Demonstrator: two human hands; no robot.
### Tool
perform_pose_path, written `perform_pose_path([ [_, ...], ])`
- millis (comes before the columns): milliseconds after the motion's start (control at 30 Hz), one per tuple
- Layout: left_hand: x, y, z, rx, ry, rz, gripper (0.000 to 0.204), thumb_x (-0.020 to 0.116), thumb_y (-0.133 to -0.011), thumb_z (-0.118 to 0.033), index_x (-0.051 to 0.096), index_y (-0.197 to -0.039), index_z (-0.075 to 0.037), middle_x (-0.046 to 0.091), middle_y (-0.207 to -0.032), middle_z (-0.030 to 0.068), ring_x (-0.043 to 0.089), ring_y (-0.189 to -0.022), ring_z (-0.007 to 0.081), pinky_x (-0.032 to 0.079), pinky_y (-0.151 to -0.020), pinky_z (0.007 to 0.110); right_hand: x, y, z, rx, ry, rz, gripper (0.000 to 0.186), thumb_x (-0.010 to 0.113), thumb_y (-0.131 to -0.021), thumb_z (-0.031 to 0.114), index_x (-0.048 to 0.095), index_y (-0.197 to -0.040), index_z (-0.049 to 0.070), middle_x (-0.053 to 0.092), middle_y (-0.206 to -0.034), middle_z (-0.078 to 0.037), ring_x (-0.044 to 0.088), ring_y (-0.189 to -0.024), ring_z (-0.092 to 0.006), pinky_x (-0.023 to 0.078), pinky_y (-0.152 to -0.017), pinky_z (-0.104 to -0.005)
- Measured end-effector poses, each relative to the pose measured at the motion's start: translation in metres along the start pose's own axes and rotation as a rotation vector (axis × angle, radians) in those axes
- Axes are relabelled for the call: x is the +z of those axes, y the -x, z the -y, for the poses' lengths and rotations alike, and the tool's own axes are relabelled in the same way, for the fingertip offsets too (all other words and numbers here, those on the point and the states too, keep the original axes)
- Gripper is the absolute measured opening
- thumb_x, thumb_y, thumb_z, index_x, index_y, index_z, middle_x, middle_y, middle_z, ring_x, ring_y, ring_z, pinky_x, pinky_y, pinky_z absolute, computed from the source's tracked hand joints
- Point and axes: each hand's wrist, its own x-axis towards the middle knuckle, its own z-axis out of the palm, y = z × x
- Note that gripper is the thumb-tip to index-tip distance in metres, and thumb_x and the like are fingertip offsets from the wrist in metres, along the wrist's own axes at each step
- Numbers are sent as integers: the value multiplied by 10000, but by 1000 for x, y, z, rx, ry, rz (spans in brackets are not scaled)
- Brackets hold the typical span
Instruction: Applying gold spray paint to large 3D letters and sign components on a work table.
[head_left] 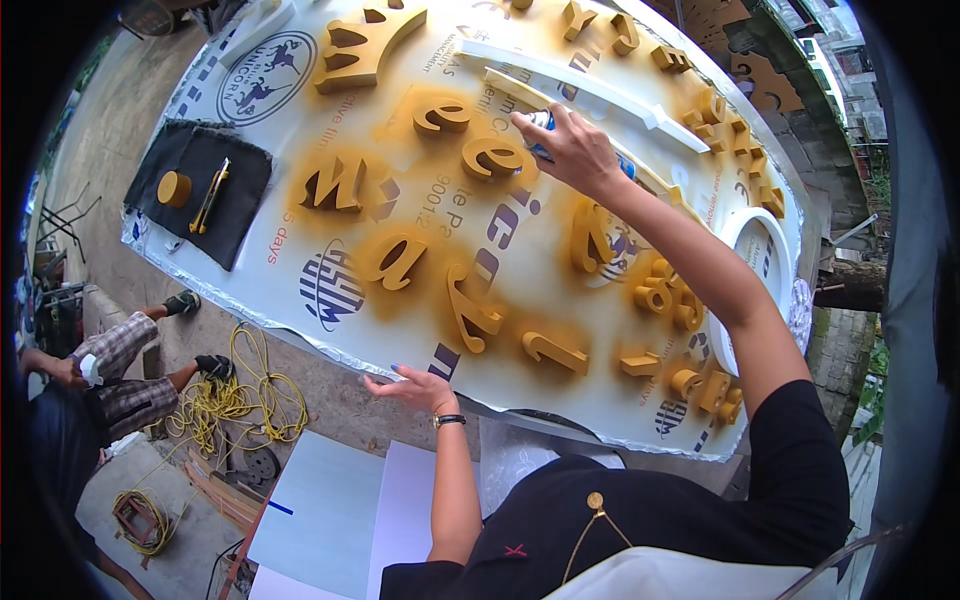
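Note:
My right hand [578,150] is closed around a blue and white spray can [542,120], raised over the middle of the table. Below and left of the can, gold cut-out letters [492,158] lie on a white printed sheet [345,225], with gold overspray around them. More gold letters [397,262] are spread nearer to me and along the right side. My left hand [418,390] is held palm up with its fingers apart, at the near edge of the sheet. Nothing is in it. A long white strip [590,85] lies beyond the spray can.
A black cloth [160,222] at the table's left carries a gold round lid [174,188] and a yellow utility knife [210,195]. A white ring [728,335] lies at the right edge. On the floor are a tangled yellow cord [215,415] and another person's legs [135,365].

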Motion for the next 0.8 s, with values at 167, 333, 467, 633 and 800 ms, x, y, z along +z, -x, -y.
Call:
perform_pose_path([
  [167, -1, 0, -2, -31, -23, 13, 720, 336, -934, -571, 190, -1385, -29, 301, -1383, 312, 430, -1210, 485, 464, -906, 540, 2, -6, 2, -23, 20, -14, 562, 689, -790, 300, 466, -1303, 346, 517, -924, -115, 615, -720, -234, 531, -508, -330],
  [333, -2, 2, -11, -13, -12, 3, 732, 326, -929, -589, 191, -1384, -32, 337, -1345, 299, 466, -1162, 467, 481, -862, 538, 6, -12, 5, -57, -21, -70, 555, 676, -794, 303, 461, -1303, 354, 519, -928, -119, 612, -708, -235, 517, -491, -327],
  [467, -1, 1, -8, -41, -11, 9, 731, 326, -928, -589, 191, -1383, -32, 360, -1318, 290, 488, -1127, 457, 488, -843, 535, 11, -16, 2, -54, -1, -72, 567, 674, -787, 298, 459, -1308, 355, 519, -924, -115, 609, -700, -232, 516, -490, -331],
  [633, -2, 2, -9, -50, -17, 18, 733, 326, -928, -588, 192, -1384, -31, 370, -1303, 293, 497, -1108, 459, 490, -823, 532, 10, -19, 7, -60, -45, -48, 599, 697, -760, 265, 461, -1303, 350, 525, -950, -121, 620, -726, -247, 521, -496, -332],
  [800, -1, 1, -6, -18, -25, -2, 734, 319, -929, -588, 187, -1386, -29, 368, -1303, 297, 494, -1111, 462, 483, -830, 536, 12, -21, 6, -40, -15, -40, 614, 709, -748, 262, 461, -1303, 350, 521, -953, -116, 620, -739, -245, 522, -500, -331],
])
